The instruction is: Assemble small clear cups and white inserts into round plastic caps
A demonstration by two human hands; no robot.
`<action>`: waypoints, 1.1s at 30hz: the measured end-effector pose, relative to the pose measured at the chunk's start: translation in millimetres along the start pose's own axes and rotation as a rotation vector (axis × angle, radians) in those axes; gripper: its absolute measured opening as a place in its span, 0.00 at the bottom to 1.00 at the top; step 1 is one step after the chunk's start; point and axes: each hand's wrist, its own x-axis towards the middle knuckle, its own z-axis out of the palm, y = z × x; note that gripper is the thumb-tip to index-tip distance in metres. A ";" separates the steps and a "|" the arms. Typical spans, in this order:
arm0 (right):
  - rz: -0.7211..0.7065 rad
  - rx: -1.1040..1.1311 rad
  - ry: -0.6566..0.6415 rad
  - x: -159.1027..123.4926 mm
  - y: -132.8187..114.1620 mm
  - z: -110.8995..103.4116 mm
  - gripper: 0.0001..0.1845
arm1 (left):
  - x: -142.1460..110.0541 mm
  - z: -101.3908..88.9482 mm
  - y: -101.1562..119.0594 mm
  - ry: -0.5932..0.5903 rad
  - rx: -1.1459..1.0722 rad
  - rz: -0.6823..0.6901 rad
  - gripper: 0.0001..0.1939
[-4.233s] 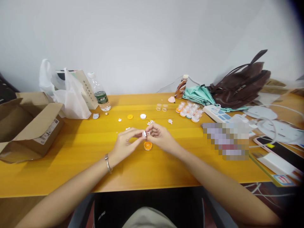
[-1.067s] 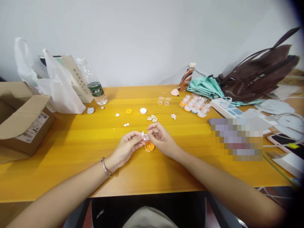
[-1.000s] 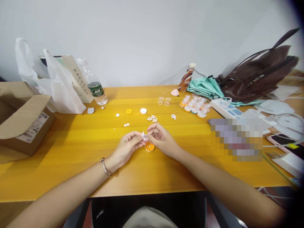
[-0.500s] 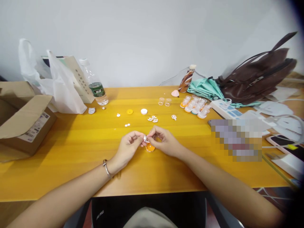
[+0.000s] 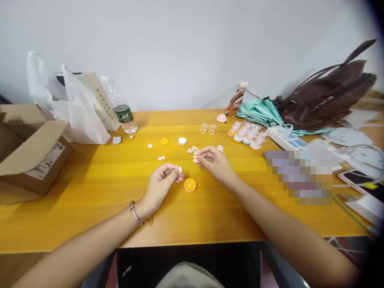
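My left hand (image 5: 165, 177) pinches a small white plastic part (image 5: 180, 170) upright between thumb and fingers, just above the table. Farther right, my right hand (image 5: 213, 162) has thumb and fingertips closed on a flat white openwork plastic piece (image 5: 196, 159), partly covered by the fingers. Similar white openwork pieces (image 5: 191, 150) lie right behind those fingertips. A round orange base (image 5: 190, 185) sits on the table between and below the hands, touched by neither. Behind the left hand lie two small white discs (image 5: 161, 158), a yellow disc (image 5: 164, 141) and a white disc (image 5: 182, 141).
Two clear cups (image 5: 204, 128) stand farther back on the wooden table (image 5: 90, 216). Several clear-topped units with coloured bases (image 5: 256, 142) are at right, near a power strip (image 5: 285, 138). A cardboard box (image 5: 45, 164) and water bottle (image 5: 124, 114) stand left.
My right hand has left the left hand and moved right and away from me, to the white openwork pieces. The orange base now shows fully. My left hand stays nearly in place.
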 end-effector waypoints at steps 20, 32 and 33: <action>-0.089 -0.358 0.121 35.3 33.7 1.1 0.09 | 0.3 0.2 1.1 -0.044 -0.146 -0.173 0.09; -0.337 -0.194 -0.277 -18.7 -13.5 12.3 0.12 | 1.8 -5.3 6.1 -0.159 -0.306 -0.298 0.07; -0.364 -0.206 -0.302 -21.6 -16.2 12.8 0.12 | 1.7 -5.3 5.6 -0.183 -0.307 -0.308 0.07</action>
